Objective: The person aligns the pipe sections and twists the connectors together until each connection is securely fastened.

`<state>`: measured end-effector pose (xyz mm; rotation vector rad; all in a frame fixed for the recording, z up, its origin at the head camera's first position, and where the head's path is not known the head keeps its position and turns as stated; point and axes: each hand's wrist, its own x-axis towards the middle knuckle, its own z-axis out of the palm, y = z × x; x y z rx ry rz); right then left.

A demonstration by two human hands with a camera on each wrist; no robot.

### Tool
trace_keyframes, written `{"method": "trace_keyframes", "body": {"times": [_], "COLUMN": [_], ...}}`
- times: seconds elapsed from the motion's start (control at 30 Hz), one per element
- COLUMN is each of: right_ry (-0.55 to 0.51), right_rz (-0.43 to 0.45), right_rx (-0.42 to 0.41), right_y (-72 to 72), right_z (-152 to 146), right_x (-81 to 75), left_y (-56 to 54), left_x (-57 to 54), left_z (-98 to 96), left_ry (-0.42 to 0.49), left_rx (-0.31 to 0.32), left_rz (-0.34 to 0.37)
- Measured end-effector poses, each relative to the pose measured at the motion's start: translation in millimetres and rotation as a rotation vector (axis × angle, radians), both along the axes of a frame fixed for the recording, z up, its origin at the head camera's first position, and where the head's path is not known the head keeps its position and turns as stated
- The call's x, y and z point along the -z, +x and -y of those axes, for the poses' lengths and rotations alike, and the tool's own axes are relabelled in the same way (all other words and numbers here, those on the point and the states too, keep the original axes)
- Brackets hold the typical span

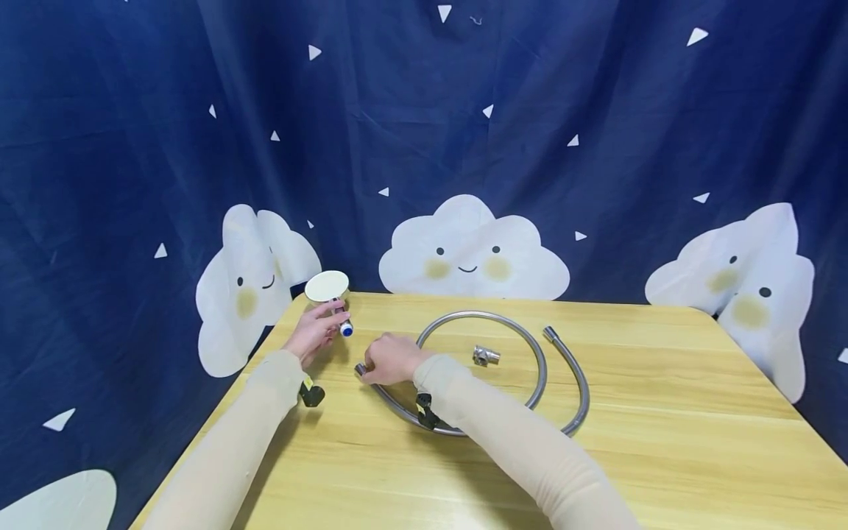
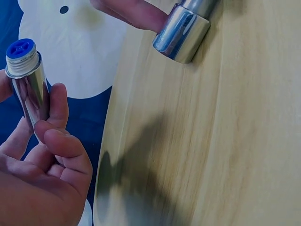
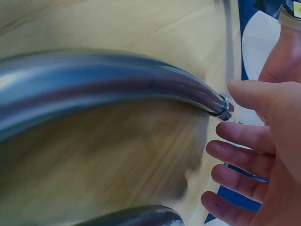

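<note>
Above table [image 1: 662, 456], left hand [image 1: 318, 333] grips showerhead [image 1: 327, 287]; right hand [image 1: 392, 359] spread by hose [image 3: 117, 75]

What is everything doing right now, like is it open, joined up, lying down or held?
Shower head: held up, threaded end bare, not joined to the hose
Hose: looped on the table, both ends unattached
Metal fitting: lying loose inside the hose's loop
Left grip: holding the shower head's handle
Right grip: fingers apart, at one hose end
Curtain: hanging, creased
</note>
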<state>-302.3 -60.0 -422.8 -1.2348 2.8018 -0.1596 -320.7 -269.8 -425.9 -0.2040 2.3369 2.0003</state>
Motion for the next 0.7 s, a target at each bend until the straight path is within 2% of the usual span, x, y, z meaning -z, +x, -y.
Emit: {"method": "trace_keyframes", "body": {"times": [0.4, 0.7], "right_ry": [-0.015, 0.023], "right_rz": [-0.018, 0.017], "right_rx": [0.026, 0.065], "right_y": [-0.9, -2.0], "right_z": [6, 12], "right_x": [7.5, 12.1], "left_y": [-1.4, -0.1], "left_x": [2.4, 2.3], "left_z": [1.9, 1.8], "left_ry": [-0.014, -0.019], "left_rx": [-0.049, -0.070], "left_rz": [-0.016, -0.017]}}
